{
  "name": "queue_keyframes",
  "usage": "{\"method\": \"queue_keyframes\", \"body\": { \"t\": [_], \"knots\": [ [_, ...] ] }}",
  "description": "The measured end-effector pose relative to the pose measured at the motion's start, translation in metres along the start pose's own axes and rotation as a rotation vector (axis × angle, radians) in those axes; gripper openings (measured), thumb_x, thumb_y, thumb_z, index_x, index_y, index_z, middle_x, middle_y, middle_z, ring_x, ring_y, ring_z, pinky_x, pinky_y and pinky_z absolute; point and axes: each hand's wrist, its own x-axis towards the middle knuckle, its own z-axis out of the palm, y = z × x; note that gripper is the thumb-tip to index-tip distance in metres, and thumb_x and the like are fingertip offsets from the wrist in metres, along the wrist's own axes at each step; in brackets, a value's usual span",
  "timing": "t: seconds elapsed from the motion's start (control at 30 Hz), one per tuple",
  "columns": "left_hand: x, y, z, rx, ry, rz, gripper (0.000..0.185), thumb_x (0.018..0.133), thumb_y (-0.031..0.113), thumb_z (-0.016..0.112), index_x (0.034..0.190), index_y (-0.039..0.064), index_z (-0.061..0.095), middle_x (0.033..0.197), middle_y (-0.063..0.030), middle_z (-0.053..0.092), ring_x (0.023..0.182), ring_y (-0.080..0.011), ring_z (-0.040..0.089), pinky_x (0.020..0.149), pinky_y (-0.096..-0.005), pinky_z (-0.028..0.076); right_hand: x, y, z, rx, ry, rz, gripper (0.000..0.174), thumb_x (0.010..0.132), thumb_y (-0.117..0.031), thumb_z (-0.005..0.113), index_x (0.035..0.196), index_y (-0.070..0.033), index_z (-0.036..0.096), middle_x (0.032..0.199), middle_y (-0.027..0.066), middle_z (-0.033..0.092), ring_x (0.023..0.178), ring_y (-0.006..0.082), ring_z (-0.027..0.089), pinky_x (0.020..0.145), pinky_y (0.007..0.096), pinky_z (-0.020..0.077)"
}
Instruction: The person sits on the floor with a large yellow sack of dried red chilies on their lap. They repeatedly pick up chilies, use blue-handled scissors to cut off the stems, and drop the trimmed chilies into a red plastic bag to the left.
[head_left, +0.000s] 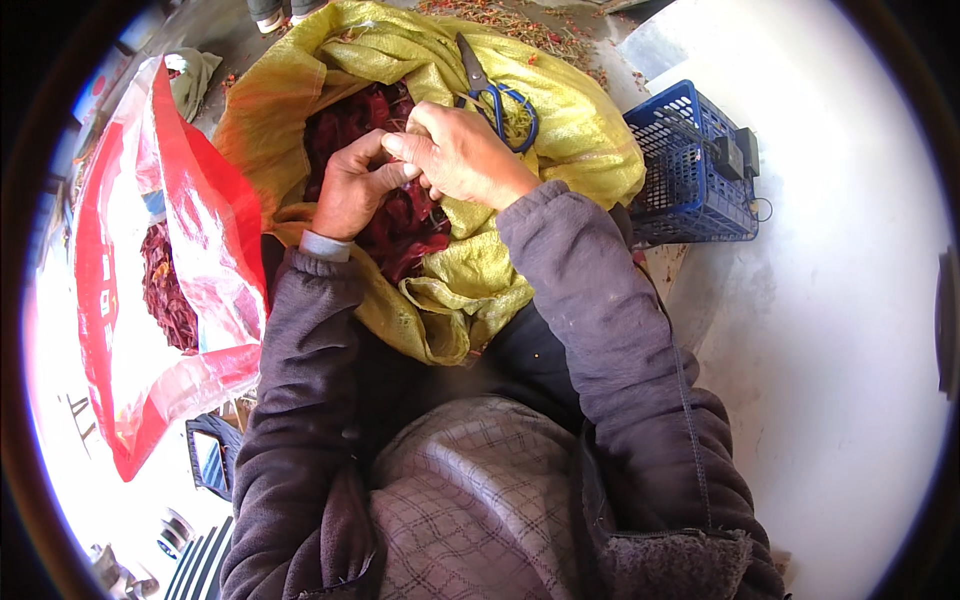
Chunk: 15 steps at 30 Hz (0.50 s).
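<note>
My left hand (358, 184) and my right hand (461, 154) meet over the mouth of a yellow woven sack (585, 127). Their thumbs and fingertips are pinched close together; whether something small is between them cannot be made out. Dark red dried chili peppers (409, 225) fill the sack under my hands. Scissors with blue handles (491, 94) lie on the sack's folded rim, just beyond my right hand, beside a small heap of yellow-green stems (517, 124).
A red and white plastic sack (214, 195) with dried red pods (169, 289) stands at left. A blue plastic crate (694, 187) is at right by a white surface. Plant scraps (525, 26) litter the floor beyond. Another person's shoes (271, 21) show at the top.
</note>
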Motion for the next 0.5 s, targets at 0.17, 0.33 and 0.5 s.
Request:
{"method": "queue_keyframes", "body": {
  "t": [0.17,0.33,0.5],
  "knots": [
    [-0.001,0.004,-0.001,0.118,-0.124,0.011,0.014,0.09,0.009,0.077,0.1,0.003,0.07,0.092,0.0018,0.068,0.087,-0.0064,0.058,0.078,-0.0254,0.049,-0.001,0.005,-0.022,0.402,-0.375,0.233,0.039,0.101,-0.037,0.063,0.099,0.003,0.06,0.089,0.0114,0.072,0.07,0.0163,0.07,0.061,0.0303,0.0608],
    [-0.005,0.011,-0.001,-0.026,-0.219,-0.14,0.014,0.089,0.014,0.078,0.096,0.005,0.07,0.087,0.0017,0.067,0.078,-0.0061,0.058,0.068,-0.0228,0.046,-0.011,0.008,-0.031,0.471,-0.488,0.213,0.039,0.101,-0.036,0.063,0.103,0.002,0.059,0.09,0.011,0.07,0.073,0.015,0.07,0.062,0.0307,0.0619],
    [-0.008,0.017,-0.001,-0.129,-0.313,-0.225,0.015,0.087,0.015,0.08,0.094,0.006,0.07,0.08,0.0024,0.068,0.067,-0.0046,0.057,0.058,-0.0209,0.041,-0.022,-0.002,-0.039,0.422,-0.556,0.209,0.04,0.102,-0.037,0.062,0.101,0.002,0.06,0.084,0.0115,0.069,0.067,0.0161,0.07,0.058,0.0315,0.0617]
  ]
}}
